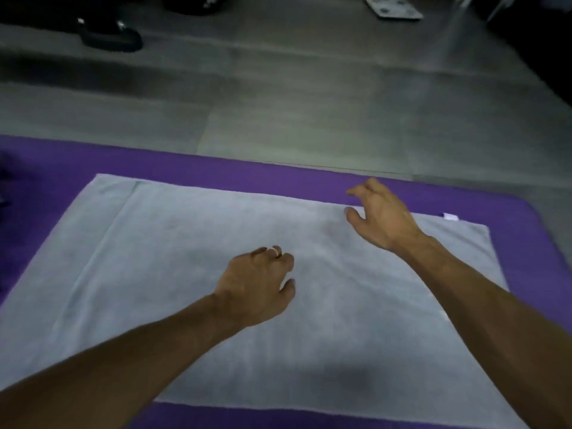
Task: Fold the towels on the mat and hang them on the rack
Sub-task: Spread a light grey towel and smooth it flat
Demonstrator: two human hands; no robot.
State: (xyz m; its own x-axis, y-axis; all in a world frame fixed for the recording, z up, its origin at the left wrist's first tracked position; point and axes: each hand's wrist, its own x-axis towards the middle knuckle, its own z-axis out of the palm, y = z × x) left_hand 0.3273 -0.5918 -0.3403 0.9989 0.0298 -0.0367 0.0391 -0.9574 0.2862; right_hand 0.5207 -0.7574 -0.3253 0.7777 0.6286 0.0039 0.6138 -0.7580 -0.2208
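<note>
Reaching: my right hand hovers at the towel's far edge, fingers loosely curled, holding nothing; my left hand hangs over the middle, relaxed and empty.
Towel: spread flat on the purple mat.
Long axis: runs left to right, tilted down toward my right; tag at the far right corner.
Risk: pinching one edge off-centre could skew the fold; dragging may bunch the cloth.
Rack: not in view.

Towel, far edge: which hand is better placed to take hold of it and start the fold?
Right. The right hand hovers at the far edge of the grey towel, fingers loosely curled and holding nothing. The left hand is over the towel's middle, farther from any edge. A judgement only.
</note>
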